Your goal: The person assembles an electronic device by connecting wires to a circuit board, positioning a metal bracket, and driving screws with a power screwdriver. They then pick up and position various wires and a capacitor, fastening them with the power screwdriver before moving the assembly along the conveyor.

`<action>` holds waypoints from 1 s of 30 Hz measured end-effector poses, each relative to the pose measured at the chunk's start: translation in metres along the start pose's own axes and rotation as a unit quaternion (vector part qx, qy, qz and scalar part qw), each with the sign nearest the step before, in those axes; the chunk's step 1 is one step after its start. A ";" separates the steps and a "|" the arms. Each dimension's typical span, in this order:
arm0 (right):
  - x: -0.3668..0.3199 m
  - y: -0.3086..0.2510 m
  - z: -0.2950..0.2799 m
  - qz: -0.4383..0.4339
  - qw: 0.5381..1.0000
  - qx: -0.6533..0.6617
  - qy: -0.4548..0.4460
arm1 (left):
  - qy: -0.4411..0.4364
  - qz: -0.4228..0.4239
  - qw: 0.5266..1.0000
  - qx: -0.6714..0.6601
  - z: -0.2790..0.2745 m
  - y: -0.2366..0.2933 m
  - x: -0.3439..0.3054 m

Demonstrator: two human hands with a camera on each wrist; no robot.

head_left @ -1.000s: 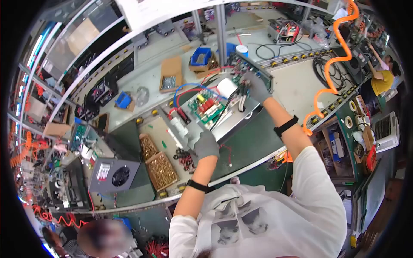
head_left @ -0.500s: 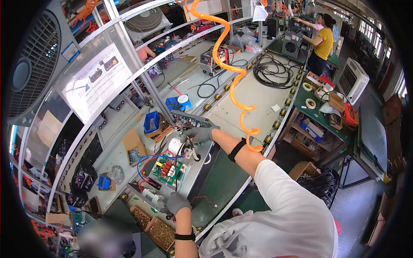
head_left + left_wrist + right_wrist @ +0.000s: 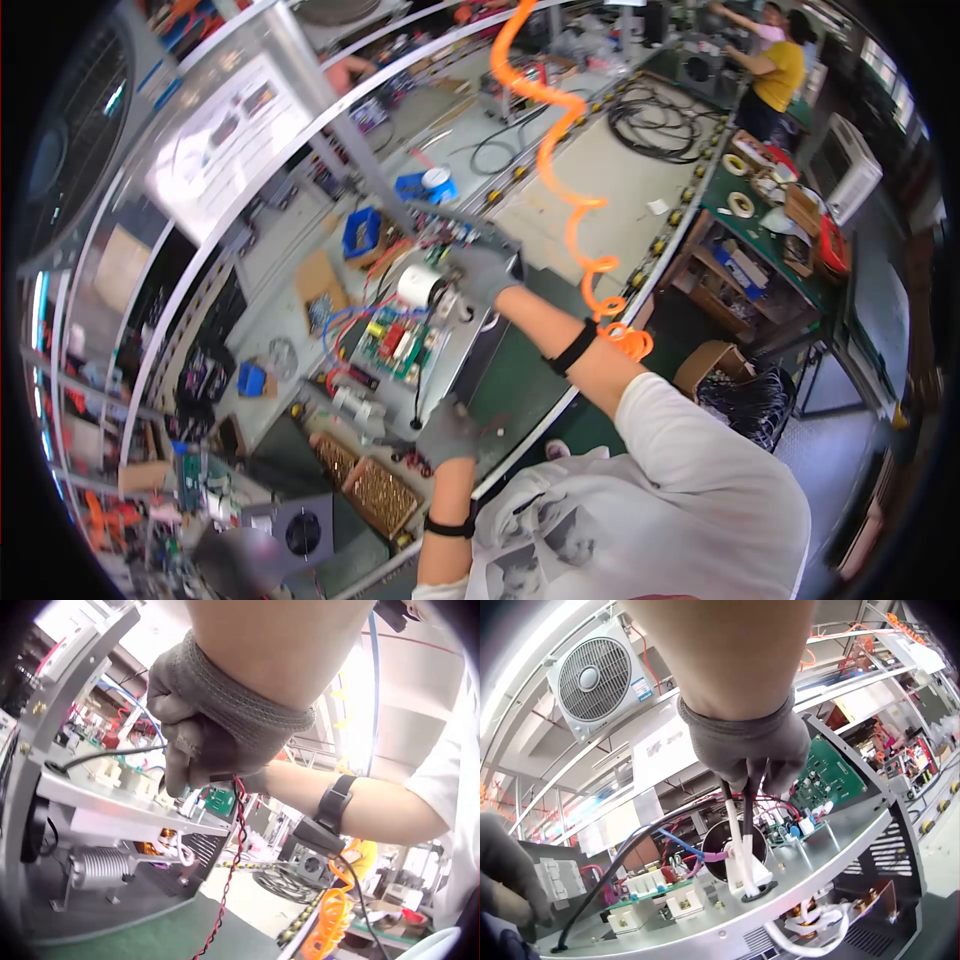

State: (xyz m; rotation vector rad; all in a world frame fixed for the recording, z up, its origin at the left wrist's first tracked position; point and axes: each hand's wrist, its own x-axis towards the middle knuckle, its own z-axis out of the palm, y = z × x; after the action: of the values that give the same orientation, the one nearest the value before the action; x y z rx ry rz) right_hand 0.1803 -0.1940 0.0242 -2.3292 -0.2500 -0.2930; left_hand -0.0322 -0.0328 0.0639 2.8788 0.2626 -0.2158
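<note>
My gloved left hand (image 3: pixel 450 432) (image 3: pixel 217 724) is at the near edge of the open metal chassis (image 3: pixel 142 810). Its fingers are curled round a twisted red and black wire (image 3: pixel 241 817), which hangs below them. At the chassis's far end, my gloved right hand (image 3: pixel 482 273) (image 3: pixel 754 754) grips dark cables with white sleeves (image 3: pixel 739 840) that pass down through a grommet. Beside them stands a white cylinder (image 3: pixel 418 286). A green circuit board (image 3: pixel 398 345) with red and white parts sits on the chassis. A black cable (image 3: pixel 619 862) arches across it.
Boxes of small brass-coloured parts (image 3: pixel 380 497) lie left of my left hand. An orange coiled hose (image 3: pixel 568 150) hangs over the bench at right. Behind the chassis are a blue bin (image 3: pixel 362 232) and a cardboard box (image 3: pixel 320 288). A person in yellow (image 3: pixel 775 75) stands farther off.
My left hand has moved from the chassis's near left corner to the right and now holds the twisted wire. My right hand stays at the cables. The head view has shifted.
</note>
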 end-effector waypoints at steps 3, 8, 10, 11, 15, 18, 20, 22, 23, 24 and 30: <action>-0.023 -0.013 -0.015 -0.096 0.990 -0.010 0.099 | 0.010 0.062 0.996 -0.063 0.013 0.006 0.003; -0.046 -0.021 -0.012 0.013 0.979 0.190 0.074 | 0.044 0.138 0.984 -0.103 0.036 0.004 0.048; -0.047 -0.010 -0.006 0.063 0.968 0.236 0.059 | 0.067 0.148 0.979 -0.121 0.039 0.008 0.068; -0.045 0.000 -0.001 0.066 0.954 0.288 0.051 | 0.064 0.153 0.979 -0.123 0.040 0.012 0.077; -0.049 -0.005 -0.001 0.108 0.975 0.190 0.032 | 0.071 0.157 0.975 -0.140 0.045 0.026 0.107; -0.050 -0.016 -0.003 0.086 0.984 0.148 0.041 | 0.060 0.165 0.967 -0.183 0.053 0.028 0.132; -0.047 -0.023 -0.011 0.059 0.989 0.131 0.038 | 0.048 0.165 0.964 -0.203 0.058 0.030 0.143; -0.039 -0.043 -0.025 -0.045 0.971 0.226 0.059 | 0.032 0.154 0.970 -0.187 0.057 0.034 0.152; -0.034 -0.049 -0.030 -0.043 0.971 0.226 0.060 | 0.021 0.146 0.975 -0.168 0.057 0.035 0.156; -0.027 -0.055 -0.035 -0.068 0.976 0.200 0.061 | 0.020 0.146 0.975 -0.166 0.057 0.036 0.158; -0.040 -0.086 -0.052 -0.253 0.965 0.073 -0.012 | 0.037 0.136 0.975 -0.170 0.078 0.031 0.167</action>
State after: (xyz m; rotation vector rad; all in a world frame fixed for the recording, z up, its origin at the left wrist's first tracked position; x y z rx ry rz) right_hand 0.1118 -0.1751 0.1063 -2.0933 -0.8529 -0.4770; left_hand 0.1266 -0.0559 -0.0318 2.5473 -0.0795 -0.0110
